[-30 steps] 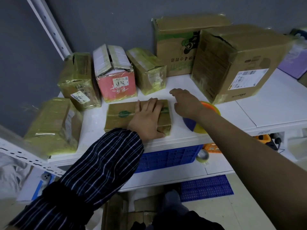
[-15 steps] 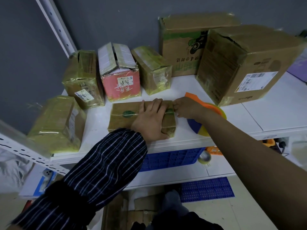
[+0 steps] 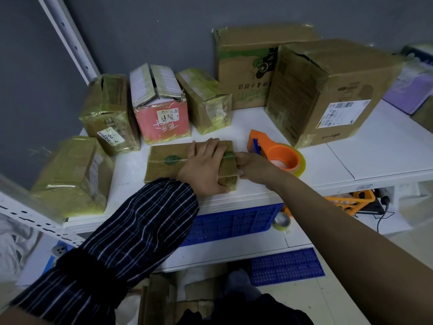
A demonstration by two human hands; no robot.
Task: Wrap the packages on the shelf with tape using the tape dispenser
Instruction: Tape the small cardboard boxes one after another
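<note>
At package (image 3: 168,160) end now — right hand (image 3: 255,167)

We see a blue perforated plastic crate (image 3: 232,221) low in the middle, with a flat blue perforated plastic mat (image 3: 287,266) below it. Right of the crate we make out an orange plastic frame (image 3: 351,201) beside a thin black cable (image 3: 384,214), and a dark grey wall (image 3: 140,26) stands behind a white holed metal upright (image 3: 68,36).
</note>
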